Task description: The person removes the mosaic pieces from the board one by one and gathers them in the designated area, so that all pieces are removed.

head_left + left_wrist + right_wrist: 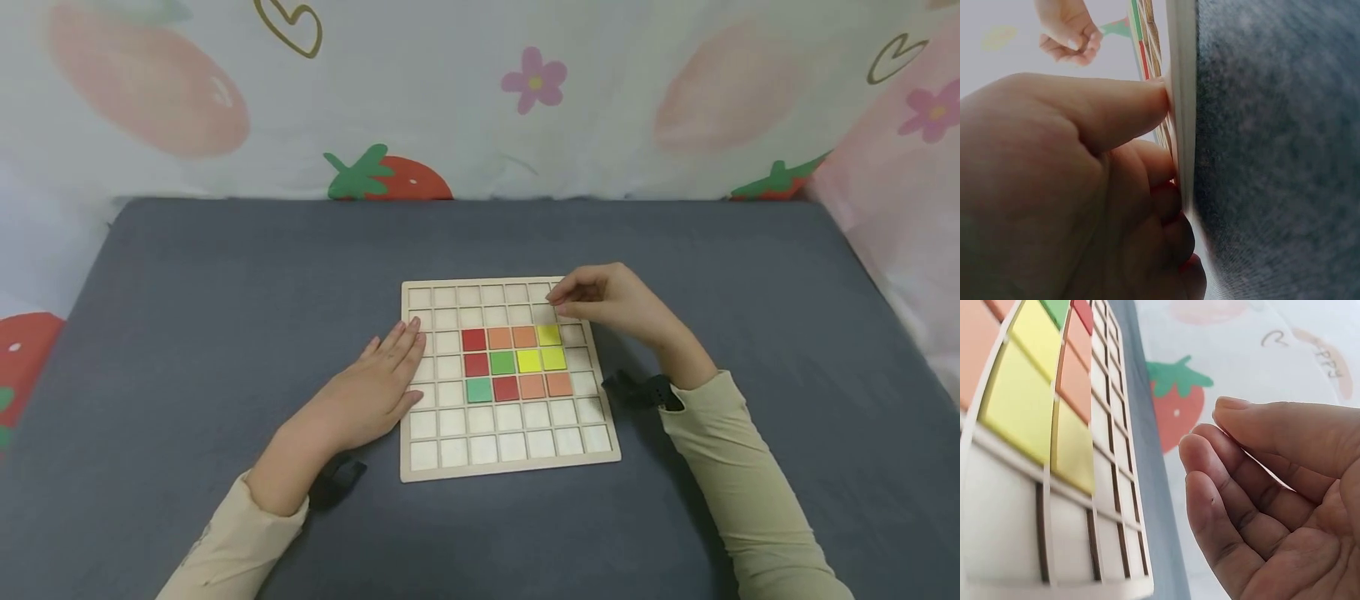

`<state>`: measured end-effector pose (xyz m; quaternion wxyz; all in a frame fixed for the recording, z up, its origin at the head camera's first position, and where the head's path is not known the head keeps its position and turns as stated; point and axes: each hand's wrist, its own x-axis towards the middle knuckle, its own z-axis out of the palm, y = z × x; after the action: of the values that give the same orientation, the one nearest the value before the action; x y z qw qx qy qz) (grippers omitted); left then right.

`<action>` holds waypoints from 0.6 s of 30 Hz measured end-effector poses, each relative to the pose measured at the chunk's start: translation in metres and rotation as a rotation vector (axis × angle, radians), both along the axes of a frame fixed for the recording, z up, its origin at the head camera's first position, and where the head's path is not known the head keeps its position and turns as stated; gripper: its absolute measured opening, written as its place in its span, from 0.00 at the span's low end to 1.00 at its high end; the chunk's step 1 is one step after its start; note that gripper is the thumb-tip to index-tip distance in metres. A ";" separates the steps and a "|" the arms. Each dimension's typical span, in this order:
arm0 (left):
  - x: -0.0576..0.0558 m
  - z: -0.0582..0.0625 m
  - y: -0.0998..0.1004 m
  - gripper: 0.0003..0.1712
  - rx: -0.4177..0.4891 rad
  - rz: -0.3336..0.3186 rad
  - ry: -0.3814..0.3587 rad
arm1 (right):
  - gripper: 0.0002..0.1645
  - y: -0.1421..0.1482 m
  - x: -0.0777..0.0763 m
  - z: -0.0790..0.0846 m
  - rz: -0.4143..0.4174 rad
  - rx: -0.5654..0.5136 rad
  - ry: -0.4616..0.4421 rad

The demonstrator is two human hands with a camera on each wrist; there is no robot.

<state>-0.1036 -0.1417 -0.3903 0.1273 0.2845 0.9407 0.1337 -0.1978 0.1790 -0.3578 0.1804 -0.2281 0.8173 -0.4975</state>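
A square wooden grid board (510, 472) lies on the grey table. Coloured square tiles fill several cells in its middle: red tiles (474, 340), green tiles (502, 362), yellow tiles (528, 360) and orange tiles (532, 386). My left hand (367, 396) rests with extended fingers on the board's left edge; the left wrist view shows its thumb (1129, 109) against the rim. Over the board's upper right corner hovers my right hand (611, 298), fingers loosely bent. In the right wrist view, no object shows between its thumb (1285, 428) and fingertips (1197, 453).
Grey cloth covers the table (247, 275) around the board. Behind it hangs a pale curtain (420, 75) printed with strawberries, flowers and hearts. A black wrist strap (660, 392) sits at the right sleeve (727, 450).
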 end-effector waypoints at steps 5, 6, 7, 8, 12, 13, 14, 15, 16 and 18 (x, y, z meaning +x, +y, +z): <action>0.000 0.000 0.002 0.37 -0.014 0.001 -0.002 | 0.11 -0.010 0.002 0.000 0.016 -0.021 -0.027; -0.001 0.000 0.002 0.37 -0.015 0.001 -0.003 | 0.11 -0.012 0.002 0.000 0.018 -0.018 -0.027; -0.001 0.001 0.002 0.37 -0.018 0.001 -0.003 | 0.10 -0.015 0.002 0.000 0.021 -0.019 -0.028; -0.001 0.001 0.003 0.37 -0.019 0.001 -0.003 | 0.10 -0.017 0.002 -0.001 0.026 -0.018 -0.028; -0.001 0.001 0.002 0.37 -0.023 0.003 -0.004 | 0.10 -0.028 0.002 -0.003 0.058 -0.023 -0.028; -0.001 0.001 0.002 0.37 -0.024 0.003 -0.003 | 0.10 -0.031 0.001 -0.003 0.068 -0.025 -0.028; -0.001 0.001 0.002 0.37 -0.023 0.004 -0.003 | 0.10 -0.033 0.001 -0.004 0.078 -0.024 -0.027; -0.001 0.001 0.002 0.37 -0.023 0.004 -0.003 | 0.09 -0.035 0.001 -0.005 0.088 -0.023 -0.025; -0.001 0.000 0.002 0.37 -0.024 0.005 -0.003 | 0.09 -0.038 0.000 -0.006 0.096 -0.021 -0.026; -0.001 0.000 0.002 0.37 -0.023 0.007 -0.004 | 0.08 -0.042 -0.001 -0.007 0.109 -0.012 -0.023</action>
<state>-0.1041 -0.1401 -0.3906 0.1319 0.2793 0.9430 0.1238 -0.1985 0.1369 -0.3647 0.2151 -0.2678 0.7984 -0.4945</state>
